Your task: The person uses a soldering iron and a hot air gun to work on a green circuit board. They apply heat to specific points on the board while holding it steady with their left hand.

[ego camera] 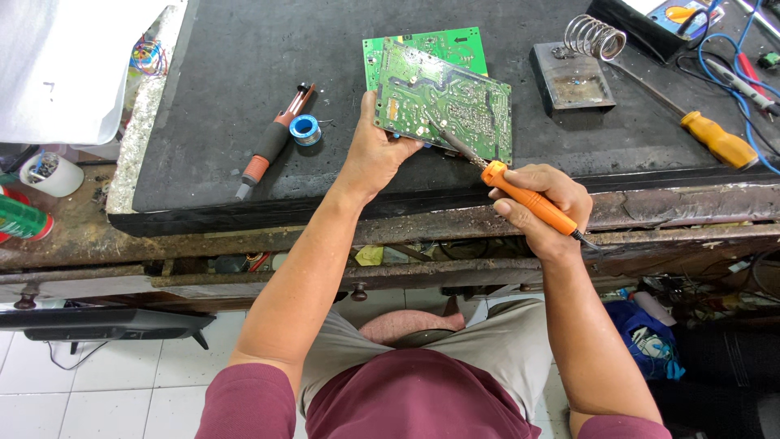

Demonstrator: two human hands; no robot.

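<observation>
My left hand (375,150) grips the near left edge of a green circuit board (455,102), held tilted with its solder side up over the black bench mat (227,89). A second green board (455,45) lies flat under it. My right hand (543,203) holds an orange-handled soldering iron (526,197) like a pen; its metal tip touches the lower middle of the tilted board.
A desoldering pump (272,140) and a blue solder spool (305,128) lie left of the board. A soldering iron stand with a coil (578,69) sits at the right, with a yellow-handled screwdriver (715,138) and blue cables (735,65) beyond. The bench's worn front edge (244,236) runs below.
</observation>
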